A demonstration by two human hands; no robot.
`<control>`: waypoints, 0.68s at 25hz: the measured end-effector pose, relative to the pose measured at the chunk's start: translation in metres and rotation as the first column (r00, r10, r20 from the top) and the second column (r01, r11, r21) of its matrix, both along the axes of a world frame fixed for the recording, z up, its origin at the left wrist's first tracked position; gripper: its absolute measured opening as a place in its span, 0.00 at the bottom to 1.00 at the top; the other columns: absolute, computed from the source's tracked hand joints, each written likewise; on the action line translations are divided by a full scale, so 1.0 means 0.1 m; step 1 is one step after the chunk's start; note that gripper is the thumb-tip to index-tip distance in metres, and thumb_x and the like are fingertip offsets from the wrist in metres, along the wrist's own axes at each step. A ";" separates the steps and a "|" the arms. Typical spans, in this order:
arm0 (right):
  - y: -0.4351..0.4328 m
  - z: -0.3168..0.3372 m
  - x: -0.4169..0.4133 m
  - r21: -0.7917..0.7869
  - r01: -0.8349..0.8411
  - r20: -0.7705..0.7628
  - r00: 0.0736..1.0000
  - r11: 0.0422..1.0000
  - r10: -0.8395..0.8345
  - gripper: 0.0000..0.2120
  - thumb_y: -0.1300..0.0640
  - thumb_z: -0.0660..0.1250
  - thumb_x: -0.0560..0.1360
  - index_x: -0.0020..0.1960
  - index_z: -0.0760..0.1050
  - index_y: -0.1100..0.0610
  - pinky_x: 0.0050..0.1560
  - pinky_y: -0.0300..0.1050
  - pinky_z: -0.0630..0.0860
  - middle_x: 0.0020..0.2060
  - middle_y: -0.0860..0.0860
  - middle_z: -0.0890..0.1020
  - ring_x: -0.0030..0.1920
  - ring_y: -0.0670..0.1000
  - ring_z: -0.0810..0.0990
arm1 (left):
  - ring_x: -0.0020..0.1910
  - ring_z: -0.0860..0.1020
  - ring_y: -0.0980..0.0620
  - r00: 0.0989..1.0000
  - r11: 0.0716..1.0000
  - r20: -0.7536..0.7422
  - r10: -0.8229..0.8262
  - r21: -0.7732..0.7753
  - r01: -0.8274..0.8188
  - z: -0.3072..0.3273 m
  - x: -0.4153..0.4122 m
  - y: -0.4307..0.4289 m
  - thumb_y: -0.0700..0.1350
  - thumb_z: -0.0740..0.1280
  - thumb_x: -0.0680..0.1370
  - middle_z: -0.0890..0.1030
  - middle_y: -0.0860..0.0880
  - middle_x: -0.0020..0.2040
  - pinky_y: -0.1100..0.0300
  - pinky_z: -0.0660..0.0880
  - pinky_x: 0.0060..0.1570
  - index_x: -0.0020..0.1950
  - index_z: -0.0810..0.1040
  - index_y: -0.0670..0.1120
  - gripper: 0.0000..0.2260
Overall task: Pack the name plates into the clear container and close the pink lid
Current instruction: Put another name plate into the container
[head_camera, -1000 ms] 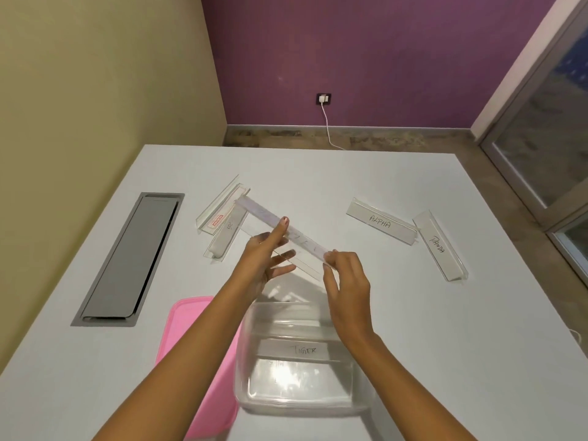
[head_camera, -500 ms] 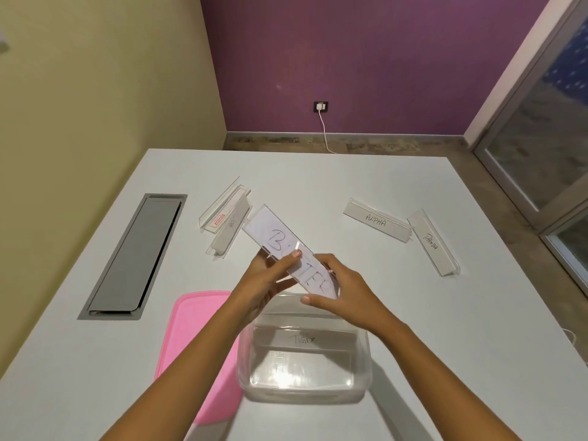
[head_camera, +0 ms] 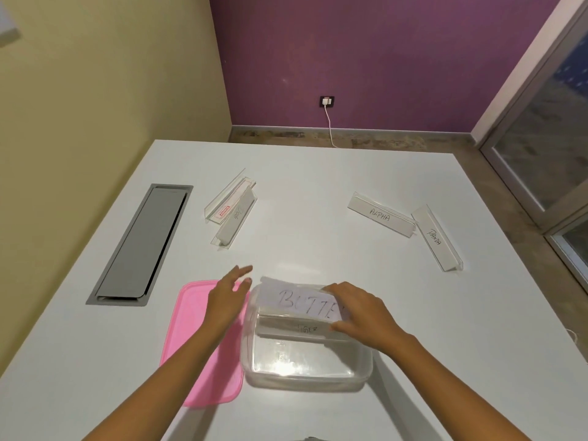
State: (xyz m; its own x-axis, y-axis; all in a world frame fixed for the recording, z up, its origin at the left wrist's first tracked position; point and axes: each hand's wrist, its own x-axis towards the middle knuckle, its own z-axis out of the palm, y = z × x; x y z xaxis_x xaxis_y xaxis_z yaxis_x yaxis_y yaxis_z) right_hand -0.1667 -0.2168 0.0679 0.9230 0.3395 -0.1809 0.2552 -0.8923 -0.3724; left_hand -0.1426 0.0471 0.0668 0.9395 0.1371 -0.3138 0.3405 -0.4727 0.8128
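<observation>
right hand [head_camera: 359, 316] pinching the butter name plate [head_camera: 299, 302] by its right end, tilted over the far rim of the clear container [head_camera: 305, 370] | tiger plate [head_camera: 302, 329] already inside, just under it | left hand [head_camera: 227, 296] open, holding nothing, over the pink lid [head_camera: 197, 361] beside the container's left | alpha plate [head_camera: 380, 214] and panda plate [head_camera: 436, 238] far right on the table [head_camera: 302, 173], two more plates [head_camera: 232, 206] far left
</observation>
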 end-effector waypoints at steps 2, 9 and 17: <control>0.03 -0.12 -0.04 -0.095 -0.056 0.030 0.998 0.994 0.059 0.29 0.50 0.69 0.69 0.67 0.64 0.47 0.46 0.46 0.74 0.59 0.47 0.75 0.55 0.52 0.75 | 0.68 0.69 0.45 0.995 0.999 -0.095 -0.040 0.023 0.042 -0.12 -0.04 0.02 0.45 0.62 0.79 0.70 0.47 0.71 0.52 0.65 0.65 0.66 0.73 0.54 0.15; 0.12 -0.47 -0.06 -0.209 -0.079 0.095 0.990 0.975 0.101 0.28 0.54 0.74 0.67 0.65 0.69 0.54 0.41 0.50 0.76 0.56 0.54 0.79 0.47 0.57 0.79 | 0.64 0.73 0.48 0.994 0.999 -0.094 -0.048 -0.029 0.046 -0.20 -0.08 0.00 0.40 0.65 0.77 0.78 0.47 0.64 0.48 0.68 0.66 0.65 0.75 0.50 0.16; 0.21 -0.59 -0.09 -0.236 -0.036 0.101 0.993 0.971 0.062 0.27 0.60 0.76 0.60 0.58 0.74 0.57 0.35 0.48 0.74 0.49 0.55 0.80 0.39 0.57 0.78 | 0.58 0.74 0.53 0.999 0.998 -0.046 -0.021 -0.054 0.018 -0.25 -0.11 -0.01 0.41 0.65 0.77 0.79 0.47 0.61 0.50 0.69 0.64 0.65 0.75 0.50 0.16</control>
